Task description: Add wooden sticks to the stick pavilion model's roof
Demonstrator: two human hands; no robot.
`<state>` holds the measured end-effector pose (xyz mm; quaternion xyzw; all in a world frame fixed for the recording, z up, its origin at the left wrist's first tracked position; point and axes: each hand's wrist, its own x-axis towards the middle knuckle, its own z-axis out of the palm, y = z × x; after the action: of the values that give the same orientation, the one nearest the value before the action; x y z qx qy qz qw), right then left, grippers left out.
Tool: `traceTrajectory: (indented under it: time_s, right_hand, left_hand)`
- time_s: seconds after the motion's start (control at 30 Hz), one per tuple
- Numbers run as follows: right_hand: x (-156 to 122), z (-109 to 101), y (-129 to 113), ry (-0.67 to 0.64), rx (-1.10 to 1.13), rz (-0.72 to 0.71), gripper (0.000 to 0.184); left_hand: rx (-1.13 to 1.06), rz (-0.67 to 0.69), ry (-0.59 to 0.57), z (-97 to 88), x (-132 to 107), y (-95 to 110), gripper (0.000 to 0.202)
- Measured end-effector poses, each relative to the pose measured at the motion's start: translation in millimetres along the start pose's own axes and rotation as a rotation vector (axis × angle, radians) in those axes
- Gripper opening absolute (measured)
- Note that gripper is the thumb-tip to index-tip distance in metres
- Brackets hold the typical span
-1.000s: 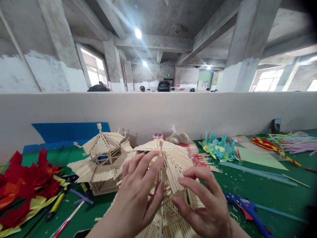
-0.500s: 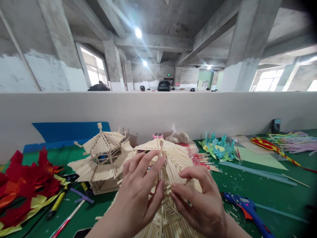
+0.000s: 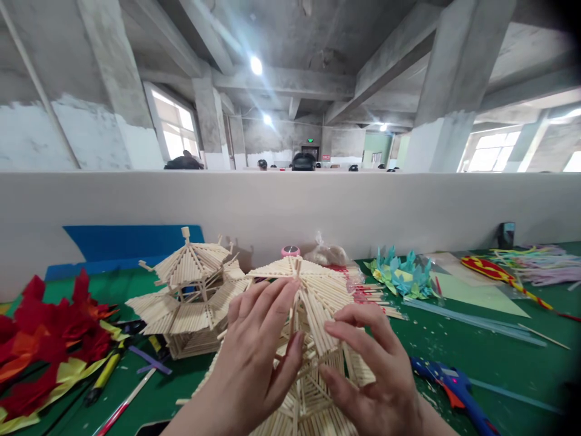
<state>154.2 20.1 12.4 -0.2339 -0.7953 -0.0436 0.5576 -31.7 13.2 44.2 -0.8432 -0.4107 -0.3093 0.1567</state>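
Note:
A pavilion model made of thin wooden sticks (image 3: 327, 275) stands in front of me, its sloping roof partly hidden by my hands. My left hand (image 3: 258, 339) lies against the left side of the roof, fingertips near the peak, thumb held apart below. At the front roof panel (image 3: 319, 321) is my right hand (image 3: 374, 357), its fingers and thumb spread, with a fingertip at the panel's right edge and nothing visibly held. Behind and to the left stands a second stick pavilion (image 3: 193, 290) with two roof tiers.
A blue glue gun (image 3: 447, 378) lies at the right, near blue paper flowers (image 3: 402, 272) and clear glue sticks (image 3: 472, 318). Red-tipped sticks (image 3: 370, 293) lie behind the model. Red paper petals (image 3: 54, 321) and a yellow cutter (image 3: 106, 369) are at the left. A white partition (image 3: 290, 209) borders the table.
My right thumb and fingers have parted and drawn slightly back from the roof panel's lower edge. My left index finger has shifted, widening its gap from the thumb.

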Motion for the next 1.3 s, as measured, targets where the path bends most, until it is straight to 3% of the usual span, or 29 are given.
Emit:
traceTrajectory:
  time_s: [0.13,0.4,0.7,0.93,1.3]
  right_hand:
    - [8.9,-1.7,1.9,0.002,0.016,0.066,0.031]
    - [38.5,6.5,4.2,-0.138,0.012,0.153,0.025]
    - [52.3,4.3,10.6,-0.294,0.022,0.182,0.027]
    - [53.6,5.8,9.4,-0.29,0.034,0.183,0.029]
    - [53.4,6.1,12.4,-0.279,0.028,0.181,0.027]
  left_hand:
    - [-0.054,0.0,0.069,-3.9,-4.2,1.2,0.049]
    - [-0.05,-0.003,0.241,-8.0,-15.9,6.5,0.039]
    - [-0.082,0.028,0.376,13.0,-30.3,16.0,0.025]
    - [0.014,0.055,0.358,22.9,-24.3,23.7,0.02]
    - [0.03,0.065,0.483,31.5,-18.2,24.8,0.014]
